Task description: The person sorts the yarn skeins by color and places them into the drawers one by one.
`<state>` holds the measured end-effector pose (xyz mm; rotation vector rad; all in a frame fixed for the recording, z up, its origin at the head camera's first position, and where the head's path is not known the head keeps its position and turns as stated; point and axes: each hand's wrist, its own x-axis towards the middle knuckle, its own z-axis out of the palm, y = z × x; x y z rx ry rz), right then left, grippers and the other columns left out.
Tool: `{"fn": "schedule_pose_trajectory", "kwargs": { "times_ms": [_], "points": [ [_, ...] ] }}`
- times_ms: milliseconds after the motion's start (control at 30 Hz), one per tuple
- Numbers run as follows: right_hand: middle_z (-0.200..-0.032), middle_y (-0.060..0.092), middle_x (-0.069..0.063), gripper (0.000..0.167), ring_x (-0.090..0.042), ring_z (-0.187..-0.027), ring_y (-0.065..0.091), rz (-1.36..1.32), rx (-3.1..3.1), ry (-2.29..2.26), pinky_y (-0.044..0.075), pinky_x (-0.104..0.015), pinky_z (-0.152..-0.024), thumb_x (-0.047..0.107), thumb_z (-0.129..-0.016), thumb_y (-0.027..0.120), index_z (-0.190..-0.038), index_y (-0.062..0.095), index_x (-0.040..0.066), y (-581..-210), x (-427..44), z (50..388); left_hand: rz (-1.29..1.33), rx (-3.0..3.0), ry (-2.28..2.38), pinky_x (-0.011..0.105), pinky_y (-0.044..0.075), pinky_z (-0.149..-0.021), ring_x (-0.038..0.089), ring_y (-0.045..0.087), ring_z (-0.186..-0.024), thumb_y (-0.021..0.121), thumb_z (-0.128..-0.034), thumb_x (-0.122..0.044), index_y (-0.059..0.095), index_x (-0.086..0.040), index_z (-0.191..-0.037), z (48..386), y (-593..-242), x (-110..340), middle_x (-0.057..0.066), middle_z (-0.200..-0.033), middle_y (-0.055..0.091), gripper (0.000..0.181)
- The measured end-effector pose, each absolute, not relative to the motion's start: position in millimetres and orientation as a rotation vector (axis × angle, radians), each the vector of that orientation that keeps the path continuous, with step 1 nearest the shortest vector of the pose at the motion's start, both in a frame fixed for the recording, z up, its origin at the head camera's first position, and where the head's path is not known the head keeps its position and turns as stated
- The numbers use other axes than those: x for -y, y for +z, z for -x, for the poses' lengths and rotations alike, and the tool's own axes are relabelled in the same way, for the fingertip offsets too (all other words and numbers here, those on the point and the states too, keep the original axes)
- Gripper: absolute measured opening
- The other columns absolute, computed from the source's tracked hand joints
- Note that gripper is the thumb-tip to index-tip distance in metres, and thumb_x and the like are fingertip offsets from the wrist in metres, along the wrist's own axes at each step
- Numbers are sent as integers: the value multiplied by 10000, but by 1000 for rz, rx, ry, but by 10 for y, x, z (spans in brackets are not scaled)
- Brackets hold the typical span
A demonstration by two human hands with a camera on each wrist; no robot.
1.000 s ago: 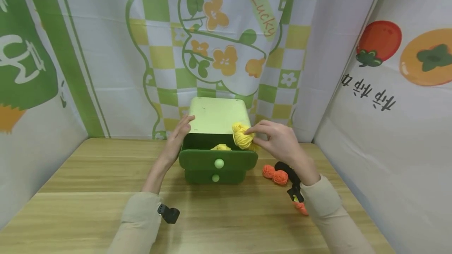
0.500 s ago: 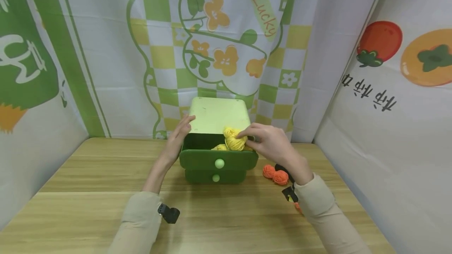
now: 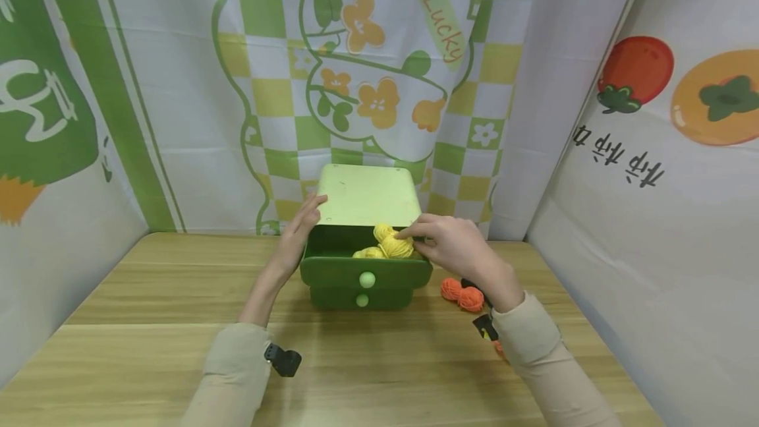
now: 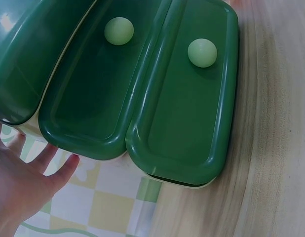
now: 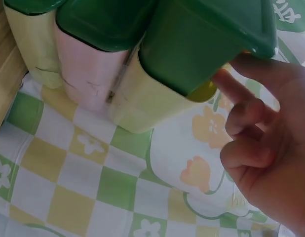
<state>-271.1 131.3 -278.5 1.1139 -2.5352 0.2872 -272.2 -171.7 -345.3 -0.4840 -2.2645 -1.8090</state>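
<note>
A small drawer cabinet point(image 3: 367, 193) with a pale green top stands on the table, its dark green top drawer point(image 3: 332, 273) pulled out. My right hand point(image 3: 456, 239) pinches a skein of yellow yarn point(image 3: 397, 246) between thumb and fingertips, down inside the drawer's right side. Another yellow yarn bundle point(image 3: 367, 254) lies beside it in the drawer, partly hidden by the drawer front. In the right wrist view only a yellow sliver point(image 5: 205, 92) shows past the drawer wall. My left hand point(image 3: 293, 239) rests against the cabinet's left side, its fingers point(image 4: 63, 170) extended.
Right of the cabinet lie an orange yarn skein point(image 3: 462, 294) and black items point(image 3: 485, 327), partly covered by my right forearm. Two lower drawers, one with a round knob point(image 4: 202, 53), are shut. A printed curtain point(image 3: 273, 124) hangs close behind the cabinet.
My right hand has moved left and down, carrying the yellow yarn skein from above the drawer's right corner into the drawer. The left hand stays in place.
</note>
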Motion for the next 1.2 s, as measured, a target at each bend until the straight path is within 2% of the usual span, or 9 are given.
{"fn": "schedule_pose_trajectory", "kwargs": {
  "times_ms": [267, 500, 700, 800, 1033, 1200],
  "points": [
    [-974, 650, 84, 234, -17, -516, 399, -1078, 2368, 319, 263, -195, -418, 134, -920, 703, -1107, 754, 264, -2808, -1313, 2698, 491, 2257, -1817, 672, 18, -1197, 287, -10, -1554, 331, -1067, -349, 305, -142, -1562, 2726, -3455, 1726, 11, -1684, 42, 537],
    [-942, 683, 127, 129, -6, -548, 445, -1081, 2410, 442, 309, -203, -434, 258, -929, 711, -1044, 771, 251, -2807, -1338, 2674, 494, 2255, -1823, 685, 23, -1190, 305, -8, -1552, 331, -1065, -357, 301, -144, -1564, 2733, -3467, 1727, 16, -1685, 39, 544],
    [-955, 655, 162, 179, -3, -612, 502, -1086, 2501, 434, 394, -212, -492, 314, -962, 661, -1110, 757, 290, -2822, -1344, 2652, 496, 2258, -1819, 681, 19, -1192, 296, -13, -1553, 331, -1066, -357, 301, -145, -1564, 2739, -3472, 1730, 16, -1685, 36, 542],
    [-1004, 672, 161, 216, -13, -700, 567, -1074, 2590, 405, 430, -216, -541, 372, -988, 606, -1137, 748, 306, -2812, -1321, 2650, 492, 2262, -1812, 665, 16, -1200, 284, -13, -1554, 331, -1068, -358, 304, -145, -1563, 2740, -3475, 1736, 15, -1685, 38, 539],
    [-1062, 688, 117, 300, -67, -824, 638, -1054, 2709, 272, 420, -230, -526, 454, -1017, 516, -1171, 734, 318, -2764, -1244, 2644, 487, 2263, -1805, 660, 16, -1203, 278, -11, -1555, 332, -1070, -359, 305, -146, -1562, 2738, -3472, 1738, 9, -1684, 39, 537],
    [-1065, 689, 125, 276, -51, -815, 638, -1042, 2627, 345, 431, -218, -539, 432, -1003, 557, -1162, 741, 302, -2784, -1263, 2635, 490, 2267, -1811, 666, 17, -1199, 282, -12, -1554, 330, -1070, -362, 303, -154, -1564, 2736, -3462, 1731, 4, -1684, 34, 537]
  ]
}}
